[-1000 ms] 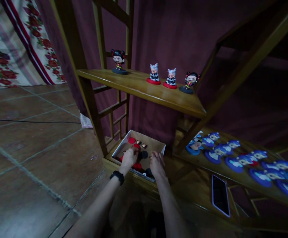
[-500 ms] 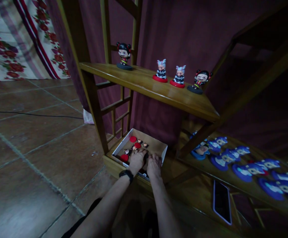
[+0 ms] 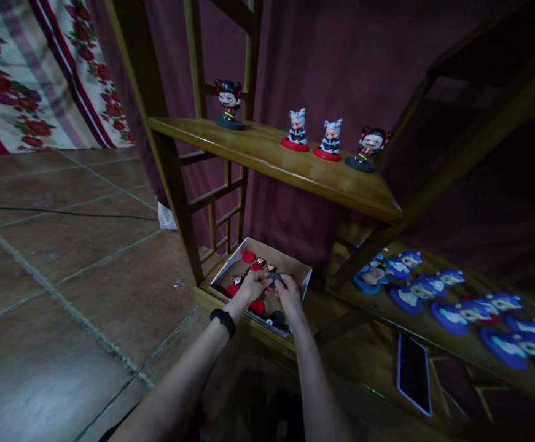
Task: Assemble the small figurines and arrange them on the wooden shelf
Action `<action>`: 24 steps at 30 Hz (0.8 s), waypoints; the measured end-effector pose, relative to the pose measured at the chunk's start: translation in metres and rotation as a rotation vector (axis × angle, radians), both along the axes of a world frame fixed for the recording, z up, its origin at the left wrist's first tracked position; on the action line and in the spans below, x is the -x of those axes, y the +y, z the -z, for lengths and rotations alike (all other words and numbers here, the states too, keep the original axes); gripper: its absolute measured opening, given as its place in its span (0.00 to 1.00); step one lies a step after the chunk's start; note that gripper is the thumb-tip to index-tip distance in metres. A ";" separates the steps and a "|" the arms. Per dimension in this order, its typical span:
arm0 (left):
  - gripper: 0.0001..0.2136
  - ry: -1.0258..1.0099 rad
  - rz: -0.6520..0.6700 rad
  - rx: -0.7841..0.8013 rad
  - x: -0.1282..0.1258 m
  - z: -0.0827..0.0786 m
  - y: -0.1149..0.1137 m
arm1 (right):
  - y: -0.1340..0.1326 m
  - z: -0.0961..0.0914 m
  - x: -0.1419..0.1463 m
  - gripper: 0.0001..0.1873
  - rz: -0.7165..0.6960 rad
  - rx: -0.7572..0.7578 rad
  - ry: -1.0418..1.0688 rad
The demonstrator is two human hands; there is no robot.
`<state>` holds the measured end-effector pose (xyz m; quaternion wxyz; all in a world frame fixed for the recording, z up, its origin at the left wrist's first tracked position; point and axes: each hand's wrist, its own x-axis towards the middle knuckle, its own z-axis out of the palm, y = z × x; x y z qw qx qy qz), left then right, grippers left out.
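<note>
Both my hands are over a shallow cardboard box (image 3: pixel 295 266) on the bottom shelf. My left hand (image 3: pixel 251 286), with a black wristband, and my right hand (image 3: pixel 288 291) are closed together on a small dark round piece (image 3: pixel 274 278) held just above the box. Inside the box lie several red discs (image 3: pixel 248 256), dark discs (image 3: pixel 277 318) and small figurine parts (image 3: pixel 263 264).
The wooden shelf (image 3: pixel 295 175) above carries several small figurines (image 3: pixel 296 131) on red and dark bases. To the right, a lower shelf holds several blue figures (image 3: pixel 451 307). A phone (image 3: pixel 413 372) lies on the wood at right. Tiled floor (image 3: pixel 64 276) and a cable (image 3: pixel 64 212) lie left.
My hands, apart in the box a second ago, came together and lifted slightly with the dark piece pinched between them. The view shifted a little left and down.
</note>
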<state>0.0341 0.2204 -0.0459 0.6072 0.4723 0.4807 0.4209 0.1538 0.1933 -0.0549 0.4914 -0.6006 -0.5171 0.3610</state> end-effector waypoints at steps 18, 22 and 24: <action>0.02 -0.333 -0.415 0.322 0.050 -0.053 0.002 | -0.002 0.004 0.014 0.15 -0.084 0.058 -0.331; 0.02 -0.349 -0.420 0.360 0.056 -0.057 0.000 | -0.008 0.008 0.027 0.18 -0.195 -0.001 -0.505; 0.03 -0.353 -0.397 0.383 0.055 -0.058 -0.002 | -0.009 0.010 0.034 0.22 -0.228 -0.056 -0.583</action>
